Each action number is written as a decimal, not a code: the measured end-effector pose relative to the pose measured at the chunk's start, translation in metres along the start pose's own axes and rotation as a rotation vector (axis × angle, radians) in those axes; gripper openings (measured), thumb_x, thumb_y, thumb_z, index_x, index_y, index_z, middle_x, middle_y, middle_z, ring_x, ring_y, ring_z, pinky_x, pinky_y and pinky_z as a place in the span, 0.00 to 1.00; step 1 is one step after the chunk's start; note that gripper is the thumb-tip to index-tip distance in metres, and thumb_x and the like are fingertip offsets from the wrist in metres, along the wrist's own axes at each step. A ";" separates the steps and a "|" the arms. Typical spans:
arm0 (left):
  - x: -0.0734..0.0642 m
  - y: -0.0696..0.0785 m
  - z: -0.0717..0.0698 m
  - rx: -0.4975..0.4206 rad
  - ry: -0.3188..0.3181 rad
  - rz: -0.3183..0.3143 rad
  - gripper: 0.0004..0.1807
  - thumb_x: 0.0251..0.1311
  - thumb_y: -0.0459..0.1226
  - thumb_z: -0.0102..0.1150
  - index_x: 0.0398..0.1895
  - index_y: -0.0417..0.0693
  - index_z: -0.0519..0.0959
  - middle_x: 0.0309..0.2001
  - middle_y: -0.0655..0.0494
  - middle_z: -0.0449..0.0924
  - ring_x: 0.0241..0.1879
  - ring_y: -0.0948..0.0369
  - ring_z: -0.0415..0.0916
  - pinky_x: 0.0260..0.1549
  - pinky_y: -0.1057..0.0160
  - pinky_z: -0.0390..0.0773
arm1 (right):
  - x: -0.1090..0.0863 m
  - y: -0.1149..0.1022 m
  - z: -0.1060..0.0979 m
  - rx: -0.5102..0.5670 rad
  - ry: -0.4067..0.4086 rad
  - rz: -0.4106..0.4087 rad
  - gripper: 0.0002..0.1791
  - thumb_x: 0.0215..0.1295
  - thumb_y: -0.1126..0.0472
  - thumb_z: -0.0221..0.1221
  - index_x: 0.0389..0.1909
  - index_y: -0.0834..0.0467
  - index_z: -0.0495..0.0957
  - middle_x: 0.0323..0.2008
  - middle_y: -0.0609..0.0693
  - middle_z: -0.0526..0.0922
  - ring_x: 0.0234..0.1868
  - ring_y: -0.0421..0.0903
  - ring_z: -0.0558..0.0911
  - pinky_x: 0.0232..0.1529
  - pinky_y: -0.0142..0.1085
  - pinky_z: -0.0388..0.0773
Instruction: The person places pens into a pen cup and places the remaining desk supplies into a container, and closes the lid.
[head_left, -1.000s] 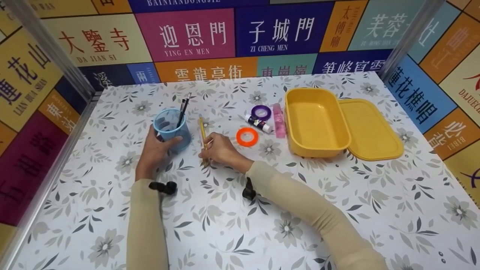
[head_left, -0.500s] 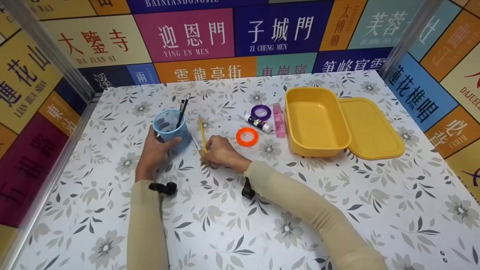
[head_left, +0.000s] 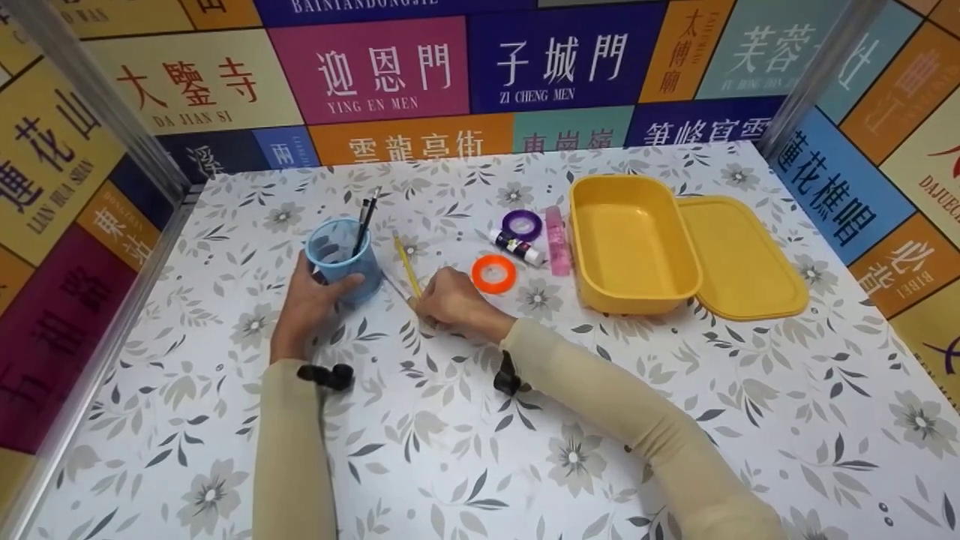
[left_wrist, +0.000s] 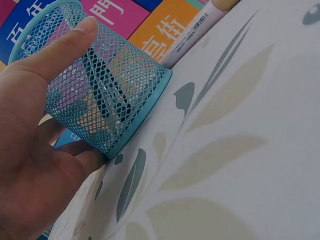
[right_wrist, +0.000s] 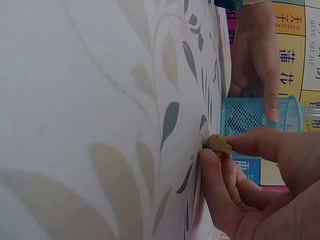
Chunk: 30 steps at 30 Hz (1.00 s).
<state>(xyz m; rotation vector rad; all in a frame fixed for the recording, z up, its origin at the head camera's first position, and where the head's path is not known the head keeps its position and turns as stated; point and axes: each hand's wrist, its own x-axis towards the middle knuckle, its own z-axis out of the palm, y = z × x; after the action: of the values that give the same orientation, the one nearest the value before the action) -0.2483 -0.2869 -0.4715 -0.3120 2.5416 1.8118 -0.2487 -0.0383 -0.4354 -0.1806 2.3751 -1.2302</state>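
Observation:
My left hand [head_left: 309,304] grips a light-blue mesh pen cup [head_left: 341,251], thumb on the near side and fingers round the far side. Black pens or pencils [head_left: 365,221] lean in the cup. To its right, my right hand [head_left: 454,304] pinches the tan rounded end [right_wrist: 219,145] of a slim white stick; its white barrel [left_wrist: 190,37], printed with a barcode, points toward the cup's base. A yellow pencil [head_left: 406,262] slants alongside, its near end hidden at the right fingers.
Right of the hands lie an orange tape roll [head_left: 493,274], a purple tape roll [head_left: 522,224], a glue stick [head_left: 517,247] and a pink translucent bar [head_left: 557,241]. Beyond stands an open yellow box [head_left: 637,244], its lid [head_left: 750,259] beside it. Printed panels [head_left: 375,67] border the floral-covered table [head_left: 465,465].
My right hand has shifted slightly right and drawn the white stick's end with it. The yellow pencil's near end has swung right. My left hand and the cup stay in place.

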 end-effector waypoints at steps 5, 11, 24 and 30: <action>0.000 -0.001 -0.001 0.003 -0.001 0.002 0.61 0.49 0.54 0.76 0.81 0.62 0.45 0.80 0.56 0.51 0.80 0.56 0.46 0.80 0.54 0.49 | 0.002 0.003 -0.011 -0.070 0.044 -0.004 0.08 0.59 0.62 0.66 0.25 0.63 0.87 0.22 0.55 0.87 0.14 0.40 0.75 0.13 0.30 0.73; 0.001 -0.003 -0.002 -0.008 0.000 0.013 0.61 0.49 0.52 0.76 0.81 0.61 0.45 0.80 0.54 0.51 0.80 0.55 0.47 0.79 0.53 0.51 | 0.002 0.001 -0.026 -0.131 0.096 -0.003 0.09 0.58 0.56 0.69 0.26 0.57 0.86 0.22 0.46 0.83 0.18 0.38 0.73 0.17 0.27 0.69; 0.001 0.002 -0.003 -0.032 0.007 -0.067 0.61 0.48 0.52 0.77 0.80 0.68 0.45 0.81 0.60 0.49 0.81 0.57 0.45 0.80 0.53 0.48 | -0.002 -0.007 -0.063 0.000 0.175 -0.066 0.05 0.62 0.56 0.66 0.32 0.53 0.86 0.33 0.46 0.85 0.28 0.39 0.76 0.27 0.29 0.73; 0.000 0.001 0.001 -0.037 0.002 -0.068 0.60 0.48 0.52 0.77 0.80 0.70 0.46 0.81 0.61 0.49 0.81 0.58 0.45 0.80 0.54 0.48 | -0.006 -0.014 -0.075 0.175 0.216 -0.200 0.05 0.66 0.58 0.63 0.36 0.54 0.84 0.37 0.48 0.85 0.37 0.44 0.81 0.36 0.34 0.82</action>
<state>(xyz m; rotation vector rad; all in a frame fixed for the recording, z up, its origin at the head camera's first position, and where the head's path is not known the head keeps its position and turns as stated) -0.2488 -0.2862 -0.4709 -0.3960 2.4691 1.8375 -0.2791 0.0111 -0.3848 -0.2457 2.4600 -1.6171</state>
